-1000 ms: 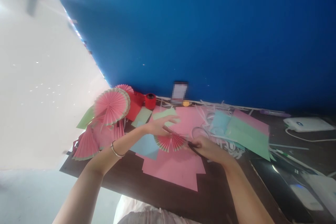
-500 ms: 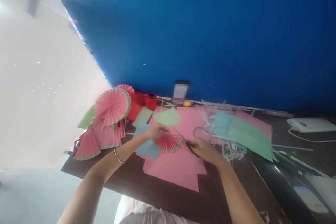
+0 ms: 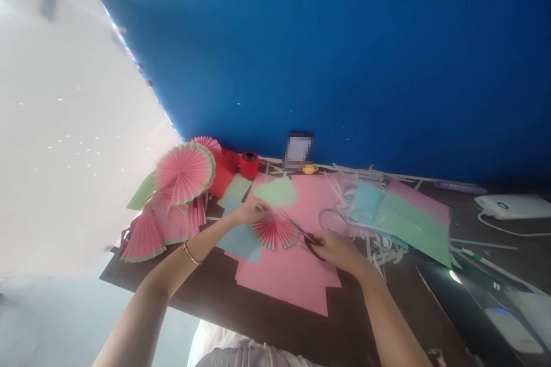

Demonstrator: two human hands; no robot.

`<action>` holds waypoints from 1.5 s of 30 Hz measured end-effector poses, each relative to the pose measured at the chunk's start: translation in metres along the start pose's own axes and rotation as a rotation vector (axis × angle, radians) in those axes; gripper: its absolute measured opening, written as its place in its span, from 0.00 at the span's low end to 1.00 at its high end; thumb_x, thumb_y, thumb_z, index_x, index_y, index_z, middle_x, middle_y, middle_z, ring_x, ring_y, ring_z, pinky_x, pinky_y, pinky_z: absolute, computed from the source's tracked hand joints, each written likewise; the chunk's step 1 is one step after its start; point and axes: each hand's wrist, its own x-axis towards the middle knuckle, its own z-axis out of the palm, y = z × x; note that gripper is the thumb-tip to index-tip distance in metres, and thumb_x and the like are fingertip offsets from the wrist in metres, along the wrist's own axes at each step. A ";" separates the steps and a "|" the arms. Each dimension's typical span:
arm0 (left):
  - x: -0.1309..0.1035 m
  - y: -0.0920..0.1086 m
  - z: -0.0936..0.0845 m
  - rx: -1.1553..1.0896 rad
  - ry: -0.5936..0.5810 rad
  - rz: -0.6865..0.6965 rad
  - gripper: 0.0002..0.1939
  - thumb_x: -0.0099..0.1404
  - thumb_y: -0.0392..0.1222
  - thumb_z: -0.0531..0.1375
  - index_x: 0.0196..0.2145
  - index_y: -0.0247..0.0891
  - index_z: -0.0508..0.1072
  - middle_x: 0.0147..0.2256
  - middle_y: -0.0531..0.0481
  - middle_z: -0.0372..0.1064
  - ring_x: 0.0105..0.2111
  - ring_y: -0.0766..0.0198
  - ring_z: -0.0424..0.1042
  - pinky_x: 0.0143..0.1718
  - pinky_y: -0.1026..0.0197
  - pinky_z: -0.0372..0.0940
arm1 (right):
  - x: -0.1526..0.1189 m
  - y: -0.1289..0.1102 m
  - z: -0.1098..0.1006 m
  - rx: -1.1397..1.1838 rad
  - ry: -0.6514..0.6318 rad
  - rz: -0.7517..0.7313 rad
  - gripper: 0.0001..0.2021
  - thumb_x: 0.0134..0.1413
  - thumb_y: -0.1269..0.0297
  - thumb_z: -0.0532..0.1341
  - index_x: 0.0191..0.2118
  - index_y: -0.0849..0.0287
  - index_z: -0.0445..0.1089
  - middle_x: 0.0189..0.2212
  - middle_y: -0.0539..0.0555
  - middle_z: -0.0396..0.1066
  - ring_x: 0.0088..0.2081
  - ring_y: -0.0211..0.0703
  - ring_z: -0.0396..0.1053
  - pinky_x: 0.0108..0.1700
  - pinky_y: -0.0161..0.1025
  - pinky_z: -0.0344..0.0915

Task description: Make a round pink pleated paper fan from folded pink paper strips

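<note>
A small pleated pink paper fan (image 3: 274,234) with a pale green rim lies spread over pink paper sheets (image 3: 284,281). My left hand (image 3: 253,212) is closed at its upper left edge, fingertips pinched on the paper there; the exact grip is partly hidden. Dark-handled scissors (image 3: 310,238) are gripped in my right hand (image 3: 333,249), their blades pointing up and left across the fan's upper right side. Under my left wrist lies a light blue sheet (image 3: 241,243), and a pale green piece of paper (image 3: 275,190) is just beyond the fan.
Finished pink pleated fans (image 3: 184,175) are piled at the left, beside a red tape roll (image 3: 249,166). A clear tape ring (image 3: 332,221), white paper strips (image 3: 383,255) and green paper (image 3: 413,223) lie to the right. A blue wall (image 3: 336,57) rises behind the table.
My left hand has shifted slightly left and its fingers have curled more. The scissors stay in my right hand at the fan's right side. The view has moved a little.
</note>
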 end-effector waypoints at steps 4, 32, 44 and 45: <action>-0.005 0.001 -0.007 0.337 0.042 0.220 0.16 0.58 0.29 0.55 0.43 0.38 0.73 0.45 0.44 0.67 0.44 0.60 0.66 0.46 0.58 0.63 | 0.001 0.001 0.001 0.018 0.011 0.004 0.23 0.49 0.41 0.52 0.19 0.57 0.59 0.17 0.50 0.62 0.22 0.40 0.63 0.24 0.35 0.47; 0.020 0.003 -0.016 0.399 -0.379 0.334 0.08 0.61 0.35 0.55 0.30 0.37 0.74 0.31 0.51 0.71 0.31 0.66 0.66 0.33 0.66 0.56 | 0.001 -0.012 -0.004 -0.161 -0.021 -0.007 0.20 0.49 0.49 0.56 0.17 0.56 0.54 0.15 0.51 0.62 0.18 0.39 0.60 0.23 0.36 0.45; 0.006 0.021 -0.026 0.080 -0.373 0.063 0.19 0.64 0.52 0.49 0.23 0.35 0.63 0.24 0.53 0.61 0.24 0.69 0.59 0.28 0.65 0.54 | -0.006 -0.020 -0.009 -0.147 0.023 -0.034 0.18 0.51 0.51 0.55 0.18 0.58 0.59 0.17 0.52 0.64 0.18 0.38 0.61 0.23 0.35 0.46; 0.006 0.023 -0.027 0.050 -0.378 0.026 0.20 0.64 0.53 0.49 0.23 0.35 0.64 0.25 0.53 0.62 0.25 0.68 0.60 0.28 0.65 0.55 | -0.008 -0.021 -0.011 -0.140 0.029 -0.036 0.18 0.51 0.51 0.55 0.19 0.58 0.59 0.17 0.52 0.64 0.19 0.38 0.61 0.23 0.35 0.46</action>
